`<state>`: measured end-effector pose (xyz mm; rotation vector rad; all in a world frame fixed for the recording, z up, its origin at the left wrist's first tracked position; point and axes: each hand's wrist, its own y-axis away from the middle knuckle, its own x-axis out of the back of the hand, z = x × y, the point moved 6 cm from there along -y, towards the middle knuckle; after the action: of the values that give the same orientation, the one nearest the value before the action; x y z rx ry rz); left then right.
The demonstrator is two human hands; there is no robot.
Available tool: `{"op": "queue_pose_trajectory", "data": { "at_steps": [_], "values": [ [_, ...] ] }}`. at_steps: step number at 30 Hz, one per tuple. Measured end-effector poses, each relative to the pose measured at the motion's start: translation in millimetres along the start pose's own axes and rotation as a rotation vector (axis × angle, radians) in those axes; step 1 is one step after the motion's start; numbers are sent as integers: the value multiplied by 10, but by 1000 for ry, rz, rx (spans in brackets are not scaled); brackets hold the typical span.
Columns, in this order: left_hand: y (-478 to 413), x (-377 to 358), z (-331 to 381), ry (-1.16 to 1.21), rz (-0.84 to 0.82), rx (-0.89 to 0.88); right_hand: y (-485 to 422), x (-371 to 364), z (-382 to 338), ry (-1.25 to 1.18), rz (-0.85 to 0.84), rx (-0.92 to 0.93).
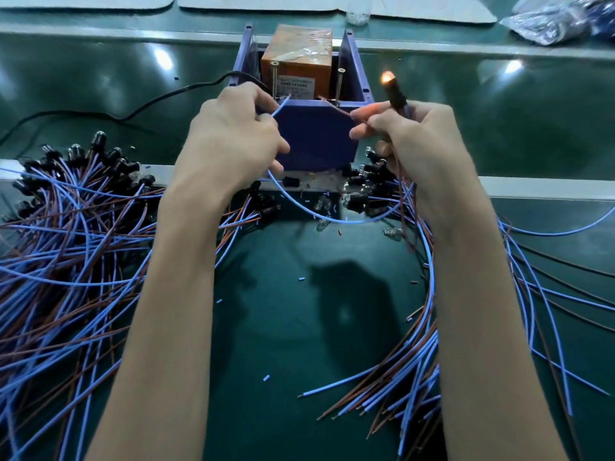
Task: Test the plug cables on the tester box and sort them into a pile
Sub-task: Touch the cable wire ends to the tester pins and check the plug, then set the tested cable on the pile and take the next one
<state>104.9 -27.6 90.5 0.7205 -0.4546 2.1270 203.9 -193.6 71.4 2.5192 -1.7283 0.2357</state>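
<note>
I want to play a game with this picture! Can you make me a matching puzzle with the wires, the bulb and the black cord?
Things: 1 blue wire; 2 brown wire; 3 bulb; 4 black cord.
States: A glowing orange; B tip at the tester box, pinched by left hand; C lying on the green table; D tip at the tester box, pinched by right hand.
Pairs: 1-B, 2-D, 3-A, 4-C.

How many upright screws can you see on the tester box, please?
2: left screw, by the blue wire; right screw, by the brown wire. More may hide inside.
</note>
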Motion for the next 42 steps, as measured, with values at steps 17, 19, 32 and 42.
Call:
{"op": "queue_pose_trajectory", "data": {
  "at_steps": [17,19,32,42],
  "values": [
    [291,-384,-49,-560,-773,-83,-30,516,340,700,-228,-128],
    [311,-506,44,-579,-770,-191,-19,513,301,600,-218,-88],
    [930,-1242,519,-598,-1084,-504,-68,801,162,248,168,25],
    [635,-1114,288,-680,-918,-387,-88,696,438,661,-98,-127]
  ]
}}
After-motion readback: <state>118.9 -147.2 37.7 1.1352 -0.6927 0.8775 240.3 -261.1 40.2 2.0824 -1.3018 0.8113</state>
